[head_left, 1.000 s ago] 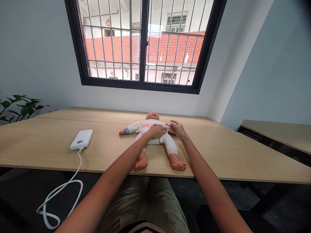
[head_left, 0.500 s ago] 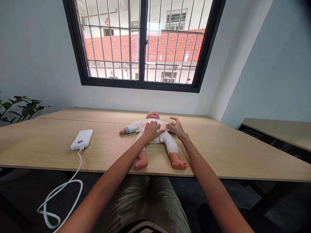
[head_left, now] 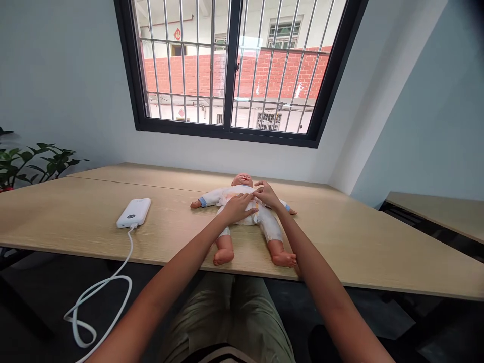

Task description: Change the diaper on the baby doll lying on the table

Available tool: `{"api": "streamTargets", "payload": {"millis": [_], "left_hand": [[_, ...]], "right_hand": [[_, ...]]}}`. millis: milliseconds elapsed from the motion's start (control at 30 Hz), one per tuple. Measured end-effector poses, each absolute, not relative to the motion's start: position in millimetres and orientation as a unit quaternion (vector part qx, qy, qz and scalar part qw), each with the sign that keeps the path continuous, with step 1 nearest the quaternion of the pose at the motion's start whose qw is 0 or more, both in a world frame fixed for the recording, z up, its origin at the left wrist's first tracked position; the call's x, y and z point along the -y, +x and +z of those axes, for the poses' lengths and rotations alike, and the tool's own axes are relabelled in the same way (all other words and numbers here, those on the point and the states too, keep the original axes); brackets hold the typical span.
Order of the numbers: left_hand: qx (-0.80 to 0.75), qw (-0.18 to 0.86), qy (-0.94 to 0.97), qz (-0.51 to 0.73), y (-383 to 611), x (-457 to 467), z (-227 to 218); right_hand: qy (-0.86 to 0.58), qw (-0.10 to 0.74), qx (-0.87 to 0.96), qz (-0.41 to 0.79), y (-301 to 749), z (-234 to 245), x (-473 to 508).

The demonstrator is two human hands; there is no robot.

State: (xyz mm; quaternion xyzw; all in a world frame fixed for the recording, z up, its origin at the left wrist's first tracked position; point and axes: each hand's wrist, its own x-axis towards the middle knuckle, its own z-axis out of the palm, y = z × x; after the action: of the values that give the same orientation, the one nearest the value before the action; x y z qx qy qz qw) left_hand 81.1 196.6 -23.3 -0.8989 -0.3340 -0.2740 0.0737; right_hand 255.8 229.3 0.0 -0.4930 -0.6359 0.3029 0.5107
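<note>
A baby doll in a white outfit with blue cuffs lies on its back, head toward the window and bare feet toward me. My left hand rests on its belly, fingers stretched out over the cloth. Above the doll's chest, my right hand has thumb and index finger pinched together at the front of the white outfit. The fingers hide the exact spot they grip.
The doll lies on a light wooden table. A white power bank with a white cable sits to the left, the cable hanging over the front edge. A plant stands at far left, below a barred window.
My right hand has moved left over the doll's chest, closer to my left hand, uncovering the doll's blue cuff on that side. The camera view has shifted slightly.
</note>
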Motion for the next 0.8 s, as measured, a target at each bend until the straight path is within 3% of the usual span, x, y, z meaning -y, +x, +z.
{"api": "streamTargets", "payload": {"millis": [167,400,533,800], "left_hand": [[0.305,0.074,-0.916,-0.249,81,-193,-22],[0.297,0.019,-0.917,-0.267,79,-198,-22],[0.372,0.013,-0.875,-0.310,73,-204,-21],[0.431,-0.016,-0.862,-0.266,64,-210,-23]], "right_hand": [[-0.503,0.470,0.626,0.366,257,-5,-239],[-0.489,0.504,0.610,0.367,255,-17,-233],[-0.471,0.527,0.613,0.354,256,-12,-228],[-0.433,0.558,0.621,0.340,256,-9,-218]]}}
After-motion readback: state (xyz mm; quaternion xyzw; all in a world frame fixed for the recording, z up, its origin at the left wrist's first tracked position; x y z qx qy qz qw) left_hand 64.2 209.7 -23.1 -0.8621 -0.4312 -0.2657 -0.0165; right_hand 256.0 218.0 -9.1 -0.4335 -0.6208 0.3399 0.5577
